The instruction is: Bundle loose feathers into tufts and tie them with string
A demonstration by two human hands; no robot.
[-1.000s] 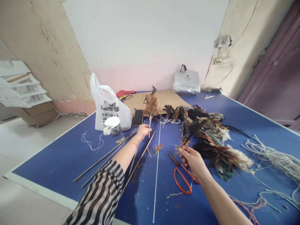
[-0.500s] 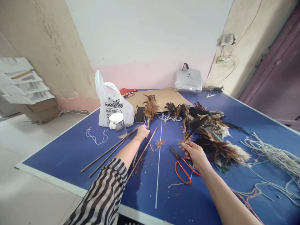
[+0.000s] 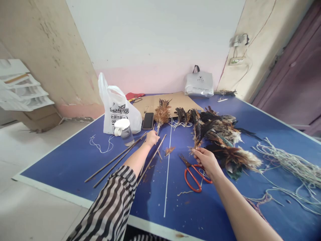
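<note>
My left hand (image 3: 151,138) is closed around the thin stick of a feather duster (image 3: 162,113), whose brown feathers fan out at the far end, close to the cardboard. On the right, my right hand (image 3: 206,160) pinches the base of a bunch of dark and brown feathers (image 3: 197,133) between thumb and fingers. Just left of and below that hand lie red-handled scissors (image 3: 192,177), blades pointing away. A small tuft of brown feathers (image 3: 170,151) rests between the two hands. Several bare sticks (image 3: 115,161) lie around my left forearm.
A white plastic bag (image 3: 120,110), a lidded cup (image 3: 126,134) and a phone (image 3: 148,120) stand or lie at the left back. Behind is cardboard (image 3: 180,98) with a silver bag (image 3: 199,84). Feather piles (image 3: 233,157) and tangled cords (image 3: 288,164) fill the right side.
The view has shifted slightly. The feather duster in my left hand has moved a little to the right, uncovering more of the phone. My right hand keeps its pinch on the feathers.
</note>
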